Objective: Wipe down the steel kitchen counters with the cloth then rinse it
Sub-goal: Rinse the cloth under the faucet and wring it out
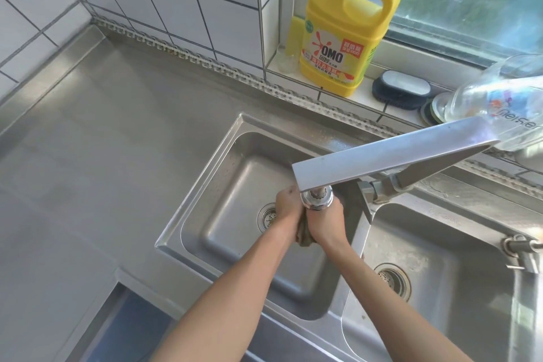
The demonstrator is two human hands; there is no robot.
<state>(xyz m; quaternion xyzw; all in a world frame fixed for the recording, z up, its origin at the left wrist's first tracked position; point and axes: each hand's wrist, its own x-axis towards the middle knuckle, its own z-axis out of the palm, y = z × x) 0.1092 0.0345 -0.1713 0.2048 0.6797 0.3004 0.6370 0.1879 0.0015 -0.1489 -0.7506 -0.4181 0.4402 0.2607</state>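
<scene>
White wall tiles and a window sill run along the back of a steel table [123,138] with a double sink set into it. On the sill stand a yellow detergent jug [346,35], a dark scrubbing brush [401,89] and a clear bottle [496,103] lying tilted. The head view looks straight down into the left basin [235,173], where both arms reach in under the faucet [379,156], whose flat spout swings out over that basin and ends in a round chrome nozzle [316,200].

Directly under the nozzle, the left hand [289,206] and the right hand [324,222] are pressed together, both closed around the cloth [305,233], a brownish bunched wad whose lower end pokes out between the wrists. The cloth is held in the air above the basin, near its drain [269,216], not resting on the bottom. Whether water is running cannot be told; no stream is visible.

This looks like the rinsing step, so the wiping seems done. To do it well, the cloth should sit squarely beneath the nozzle, be opened and refolded so water reaches the inner layers, then be squeezed or twisted low in the basin so drips fall toward the drain and not back onto the table.
</scene>
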